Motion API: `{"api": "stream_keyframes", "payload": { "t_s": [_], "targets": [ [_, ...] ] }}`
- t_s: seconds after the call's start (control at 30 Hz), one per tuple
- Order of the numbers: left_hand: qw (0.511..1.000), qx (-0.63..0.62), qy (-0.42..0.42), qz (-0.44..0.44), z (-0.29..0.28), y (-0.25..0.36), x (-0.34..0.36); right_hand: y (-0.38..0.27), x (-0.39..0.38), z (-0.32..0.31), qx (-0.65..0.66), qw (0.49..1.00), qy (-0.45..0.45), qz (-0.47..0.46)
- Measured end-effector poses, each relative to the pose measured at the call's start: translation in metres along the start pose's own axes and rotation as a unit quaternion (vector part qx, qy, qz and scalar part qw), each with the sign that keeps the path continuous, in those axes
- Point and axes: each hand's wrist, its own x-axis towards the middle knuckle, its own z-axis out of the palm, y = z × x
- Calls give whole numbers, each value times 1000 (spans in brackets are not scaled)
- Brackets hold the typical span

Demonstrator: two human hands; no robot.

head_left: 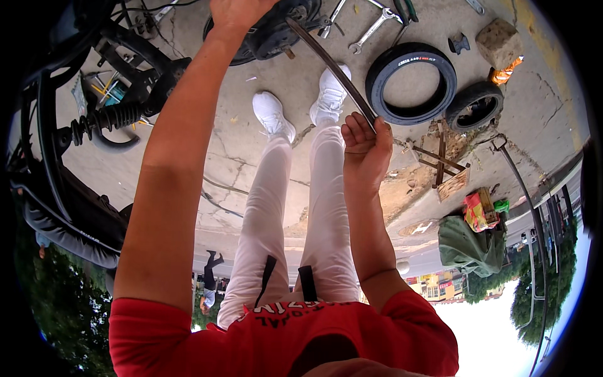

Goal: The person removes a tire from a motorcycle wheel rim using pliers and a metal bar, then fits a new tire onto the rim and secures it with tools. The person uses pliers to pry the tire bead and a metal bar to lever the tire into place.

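A black wheel with a dark hub [270,44] lies on the ground in front of my feet. My left hand [240,11] is over the wheel's far left part, cut off by the upper edge of the picture, so its fingers do not show. In my right hand [367,147] is the near end of a long flat metal tire lever [330,66], with the fingers closed round it. The lever slants up and left, and its far end meets the wheel near the rim. To the right of the lever a black tire [411,113] lies flat.
Wrenches [377,28] and pliers [407,9] lie beyond the tire. A smaller wheel [475,105], a stone block [499,43] and a small wooden stool [443,160] are to the right. A vehicle frame with a shock absorber [110,119] stands at left. A person [210,283] is in the distance.
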Motion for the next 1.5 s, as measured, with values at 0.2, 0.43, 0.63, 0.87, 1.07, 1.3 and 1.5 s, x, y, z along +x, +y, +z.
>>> {"api": "stream_keyframes", "payload": {
  "t_s": [0.2, 0.43, 0.63, 0.87, 1.07, 1.3, 1.5],
  "targets": [
    [1000, 12, 13, 9, 1, -3, -1, 5, -3, -4, 5, 1000, -7, 3],
    [1000, 11, 2, -2, 0, -3, 0, 25, -3, 2, 44, 999, -24, 18],
    [1000, 8, 3, -1, -3, -3, -4, 40, 5, -8, 112, 992, 0, 52],
    [1000, 9, 0, -4, -2, -1, -1, 10, 4, 6, 32, 999, -8, 9],
    [999, -2, 38, 30, 2, -6, -8, 38, -9, -7, 8, 998, -35, -45],
    [999, -8, 43, 24, 6, -10, -6, 20, 1, -4, -89, 996, -11, -11],
    [999, 13, 37, 18, 8, -9, -8, -6, 22, -16, -242, 967, -70, -45]
  ]
}}
